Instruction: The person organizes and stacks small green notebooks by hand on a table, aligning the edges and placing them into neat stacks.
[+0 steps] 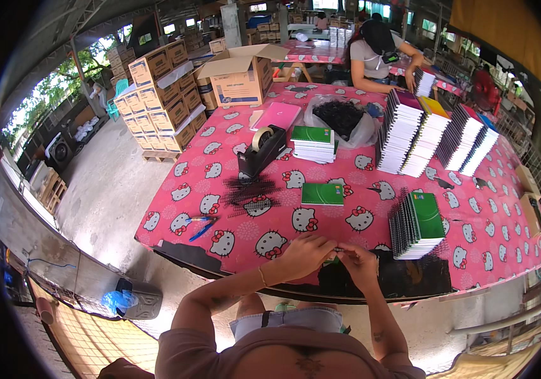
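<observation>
My left hand [308,256] and my right hand [359,265] meet at the near edge of the table. The fingers of both are closed in a pinch around something small, too small to name. Just beyond them lies a single green notebook [322,194]. A stack of spiral-bound green notebooks [417,226] stands to the right of my right hand. Farther back is a pile of green-covered notebooks [313,150] beside a black tape dispenser [262,151]. Loose black binding coils [249,197] lie in front of the dispenser, and blue pens or scissors [202,228] are at the left.
A pink patterned cloth [172,192] covers the table, torn at the near edge. A plastic bag of black coils [340,119] and tall notebook stacks [399,132] stand farther back. An open carton [237,79] is at the far left. Another person [378,54] works across the table.
</observation>
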Motion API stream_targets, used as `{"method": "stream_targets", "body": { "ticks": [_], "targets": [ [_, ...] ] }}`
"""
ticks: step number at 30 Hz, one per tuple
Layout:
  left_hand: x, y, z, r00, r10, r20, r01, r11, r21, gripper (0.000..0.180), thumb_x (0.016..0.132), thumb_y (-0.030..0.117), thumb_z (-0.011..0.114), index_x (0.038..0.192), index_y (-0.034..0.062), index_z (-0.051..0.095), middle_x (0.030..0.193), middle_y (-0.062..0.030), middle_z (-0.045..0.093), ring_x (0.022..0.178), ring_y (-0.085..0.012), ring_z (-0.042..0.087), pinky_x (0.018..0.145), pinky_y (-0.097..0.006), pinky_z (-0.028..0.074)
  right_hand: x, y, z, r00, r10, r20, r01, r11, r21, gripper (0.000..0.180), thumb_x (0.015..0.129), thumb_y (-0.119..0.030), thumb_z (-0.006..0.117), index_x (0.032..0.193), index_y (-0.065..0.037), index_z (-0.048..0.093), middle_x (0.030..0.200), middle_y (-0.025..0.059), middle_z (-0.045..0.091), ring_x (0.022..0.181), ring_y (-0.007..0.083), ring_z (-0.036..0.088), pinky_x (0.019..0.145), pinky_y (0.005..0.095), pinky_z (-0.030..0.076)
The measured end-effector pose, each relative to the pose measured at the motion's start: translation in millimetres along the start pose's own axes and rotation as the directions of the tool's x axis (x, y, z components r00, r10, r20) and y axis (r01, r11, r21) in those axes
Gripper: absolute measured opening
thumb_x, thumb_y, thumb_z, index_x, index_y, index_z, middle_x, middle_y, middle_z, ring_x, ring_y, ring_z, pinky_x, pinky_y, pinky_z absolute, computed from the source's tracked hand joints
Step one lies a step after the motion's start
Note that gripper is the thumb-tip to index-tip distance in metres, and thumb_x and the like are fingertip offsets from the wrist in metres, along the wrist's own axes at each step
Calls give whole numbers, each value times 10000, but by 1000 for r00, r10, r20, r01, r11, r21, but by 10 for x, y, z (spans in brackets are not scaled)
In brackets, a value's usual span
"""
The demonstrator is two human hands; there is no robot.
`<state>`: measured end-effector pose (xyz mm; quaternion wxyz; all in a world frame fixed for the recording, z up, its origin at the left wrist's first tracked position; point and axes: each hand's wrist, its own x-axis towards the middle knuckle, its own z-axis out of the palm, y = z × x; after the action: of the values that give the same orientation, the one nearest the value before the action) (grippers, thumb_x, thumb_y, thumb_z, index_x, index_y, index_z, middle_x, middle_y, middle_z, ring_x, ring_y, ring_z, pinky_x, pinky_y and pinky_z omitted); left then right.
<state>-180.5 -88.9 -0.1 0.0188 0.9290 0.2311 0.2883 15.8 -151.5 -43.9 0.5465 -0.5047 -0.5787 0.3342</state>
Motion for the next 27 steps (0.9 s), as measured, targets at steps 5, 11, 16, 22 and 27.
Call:
{"method": "stream_targets", "body": {
  "ticks": [5,11,16,22,27],
  "targets": [
    [-21,-11,16,1000,-4,-5,4,1000,1,179,928,202,618,1044,67,602,845,-75,636,823,-263,671,774,-393,522,52,-79,-90,996,74,59,-66,990,-127,227,905,-25,720,1130,6,700,905,74,734,825,83,671,730,235,549],
    [2,-16,15,1000,2,6,-2,1000,6,154,916,192,621,1014,75,600,827,-73,638,808,-262,670,754,-390,516,99,205,-189,985,84,153,-107,983,148,200,924,-8,692,1123,15,701,936,57,720,860,95,667,769,244,541],
    [-14,-30,25,1000,6,3,-6,1000,8,113,906,180,625,945,77,595,795,-73,638,791,-261,671,738,-389,509,170,179,-275,963,92,253,-151,963,224,180,924,30,666,1100,25,701,963,59,711,886,111,666,790,252,543],
    [3,-24,9,1000,6,29,-7,1000,15,122,907,189,629,899,73,591,779,-74,638,783,-260,671,741,-389,508,248,140,-307,952,25,305,-82,981,174,82,888,49,675,968,34,678,884,43,689,838,103,657,775,250,544],
    [17,-6,19,998,29,51,-30,999,32,131,918,200,618,937,73,595,807,-70,638,808,-254,669,746,-387,507,254,187,-253,976,4,217,-7,1000,15,96,803,39,706,850,8,628,782,60,658,756,92,652,676,256,531]
  ]
}}
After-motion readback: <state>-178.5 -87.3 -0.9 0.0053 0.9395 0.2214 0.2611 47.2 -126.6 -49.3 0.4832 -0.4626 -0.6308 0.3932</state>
